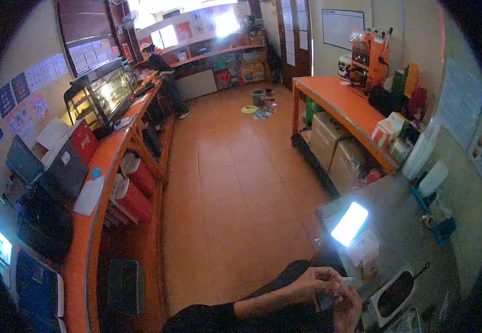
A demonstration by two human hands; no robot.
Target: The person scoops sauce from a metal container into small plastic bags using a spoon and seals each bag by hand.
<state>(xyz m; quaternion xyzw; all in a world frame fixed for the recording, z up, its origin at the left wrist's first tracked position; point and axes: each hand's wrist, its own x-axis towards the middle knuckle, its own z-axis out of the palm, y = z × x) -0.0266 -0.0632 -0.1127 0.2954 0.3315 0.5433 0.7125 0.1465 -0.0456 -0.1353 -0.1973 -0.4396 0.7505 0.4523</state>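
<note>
Sliver (347,281), small and pale, shows between the two hands (314,282).

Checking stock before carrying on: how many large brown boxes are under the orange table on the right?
2 under the orange table: the farther box, and the nearer box on the camera side of it. More may be hidden behind.

Cardboard boxes (325,143) sit beneath the long orange table (332,90).

Held piece (347,280) was whitish; sleeve (202,318) black; lit screen (350,224) white; tabletop (405,238) grey; worktop (330,90) orange; floor (238,161) orange-brown, tile-gridded.
</note>
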